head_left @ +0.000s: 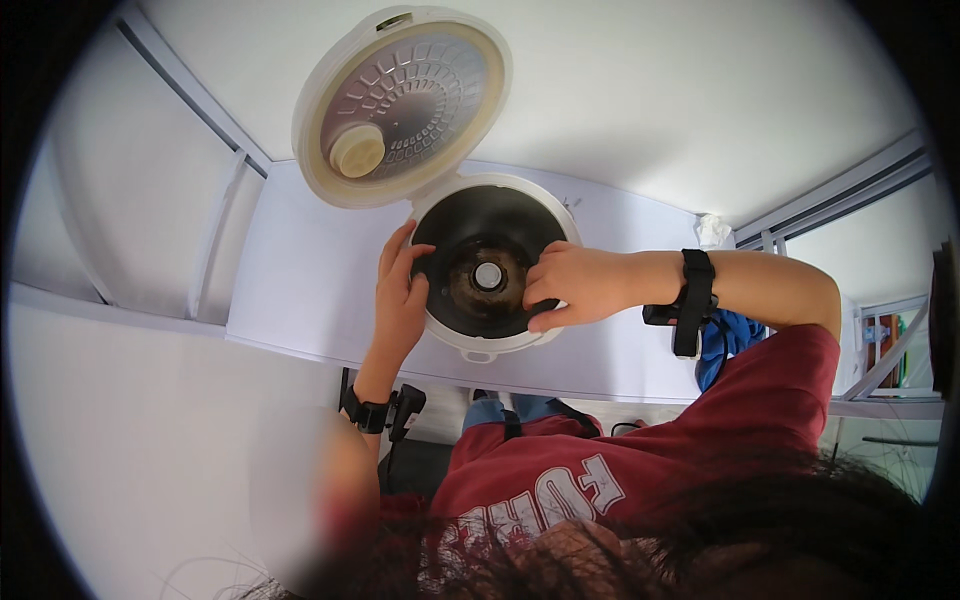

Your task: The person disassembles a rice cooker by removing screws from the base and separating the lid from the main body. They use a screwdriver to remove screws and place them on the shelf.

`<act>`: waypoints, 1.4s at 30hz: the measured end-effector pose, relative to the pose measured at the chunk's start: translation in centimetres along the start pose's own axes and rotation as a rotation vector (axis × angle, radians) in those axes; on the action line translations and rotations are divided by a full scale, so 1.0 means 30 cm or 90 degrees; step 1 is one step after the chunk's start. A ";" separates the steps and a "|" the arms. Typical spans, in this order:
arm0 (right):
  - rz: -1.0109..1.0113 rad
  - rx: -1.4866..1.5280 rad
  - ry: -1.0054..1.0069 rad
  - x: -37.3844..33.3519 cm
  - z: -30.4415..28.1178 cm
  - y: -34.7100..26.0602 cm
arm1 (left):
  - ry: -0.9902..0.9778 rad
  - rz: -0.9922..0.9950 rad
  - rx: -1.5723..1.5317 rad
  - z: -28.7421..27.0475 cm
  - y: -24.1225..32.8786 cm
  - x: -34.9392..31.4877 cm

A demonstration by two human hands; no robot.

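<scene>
My white rice cooker stands open on a pale table, its lid raised behind. My left hand spreads at the left rim; my right hand curls over the right. I cannot tell whether either grips.

White lettering on red shirt

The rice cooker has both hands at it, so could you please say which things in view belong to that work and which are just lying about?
In the job:
rice cooker
open lid
left hand and right hand, both at the cooker

Lying about, it seems:
crumpled white wad
blue cloth-like bundle
</scene>
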State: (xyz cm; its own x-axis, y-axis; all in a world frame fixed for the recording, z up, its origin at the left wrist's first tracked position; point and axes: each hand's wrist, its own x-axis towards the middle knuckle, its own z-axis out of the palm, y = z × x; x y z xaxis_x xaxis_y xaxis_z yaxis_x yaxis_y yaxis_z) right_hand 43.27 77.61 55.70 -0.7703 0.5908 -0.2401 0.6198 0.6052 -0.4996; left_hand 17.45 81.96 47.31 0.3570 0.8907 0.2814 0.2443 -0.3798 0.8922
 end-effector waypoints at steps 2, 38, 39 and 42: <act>-0.040 0.015 0.019 -0.011 0.019 -0.003 | 0.019 0.002 0.018 0.002 -0.018 -0.016; -0.030 0.001 0.156 -0.061 0.091 0.031 | 0.189 0.349 0.421 0.016 0.225 -0.118; -0.034 0.004 0.161 -0.061 0.099 0.031 | 0.235 0.341 0.433 -0.005 0.229 -0.088; -0.045 -0.001 0.155 -0.067 0.105 0.032 | 0.337 0.312 0.414 -0.060 0.240 0.011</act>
State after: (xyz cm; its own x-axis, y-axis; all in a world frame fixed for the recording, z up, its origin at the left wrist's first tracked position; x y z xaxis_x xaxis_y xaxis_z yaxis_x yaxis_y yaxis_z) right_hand 44.93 75.32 53.08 -0.7527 0.6583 0.0036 0.5662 0.6502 -0.5066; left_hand 17.71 79.95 54.46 0.1387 0.5342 0.8339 0.6838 -0.6607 0.3096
